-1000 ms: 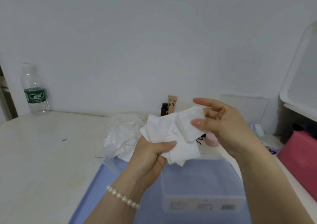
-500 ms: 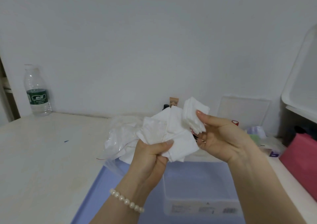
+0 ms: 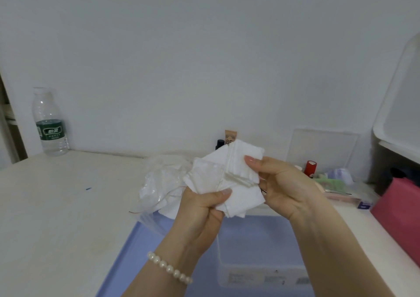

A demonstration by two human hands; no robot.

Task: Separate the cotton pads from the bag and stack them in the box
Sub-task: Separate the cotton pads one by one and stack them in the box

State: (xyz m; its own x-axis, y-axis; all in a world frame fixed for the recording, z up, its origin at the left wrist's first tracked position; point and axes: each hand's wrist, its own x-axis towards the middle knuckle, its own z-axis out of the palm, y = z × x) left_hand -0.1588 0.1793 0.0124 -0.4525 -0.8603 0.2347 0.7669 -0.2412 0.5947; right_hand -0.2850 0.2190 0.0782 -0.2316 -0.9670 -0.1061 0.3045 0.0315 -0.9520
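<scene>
above the clear box (image 3: pixel 261 251): left hand (image 3: pixel 200 208) grips cotton pads (image 3: pixel 241 196); right hand (image 3: pixel 286 187) pinches a pad stack (image 3: pixel 244 165).

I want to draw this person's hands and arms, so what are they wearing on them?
Both arms are bare, with no sleeves showing. The left hand has a bracelet of round white pearl-like beads around its wrist. The right hand wears no bracelet, watch or ring that shows. The fingernails are longish and glossy, a pale pink. No gloves on either hand.
</scene>
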